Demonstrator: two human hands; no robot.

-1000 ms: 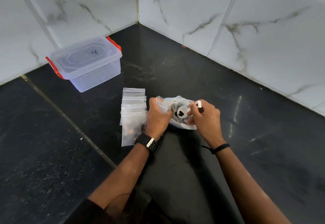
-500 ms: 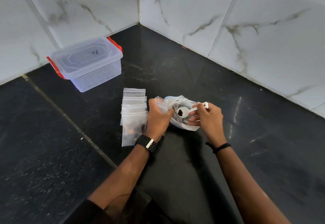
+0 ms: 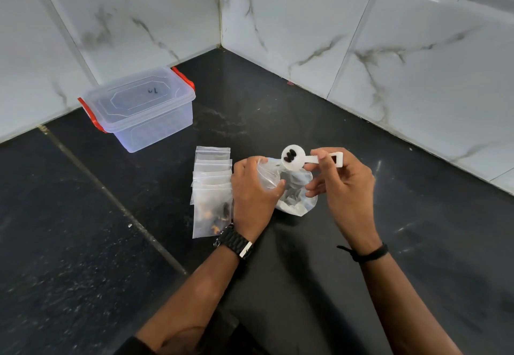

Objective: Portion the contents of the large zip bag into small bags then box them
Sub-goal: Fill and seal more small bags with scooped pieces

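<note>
Right hand: my right hand [image 3: 347, 185] pinches the handle of the white scoop [image 3: 293, 157], thumb + forefinger closed on the strip, so the bowl stays level & nothing tips out.
Scoop load: a few dark pieces sit in the bowl; can't tell what they are. Bowl hangs just above the bag mouth, clear of the plastic.
Left hand: my left hand [image 3: 254, 196] grips the rim of the large zip bag [image 3: 294, 193], fingers curled round the edge, prob. to keep the mouth open + stop the bag sliding.
Large bag: rests on the black counter [image 3: 83, 243] between both hands, dark contents low inside.
Small bags: small bags [image 3: 212, 187] lie overlapped in a row just left of my left hand, near enough to reach w/o shifting. Nearest one has dark + brownish bits in it; the others look empty, though hard to say.
Box: clear box [image 3: 141, 109] w/ red clips stands well apart, back left by the wall tiles, lid on.
Head view, step: I judge I'm mid-portion, scoop filled, next a small bag needs opening.
</note>
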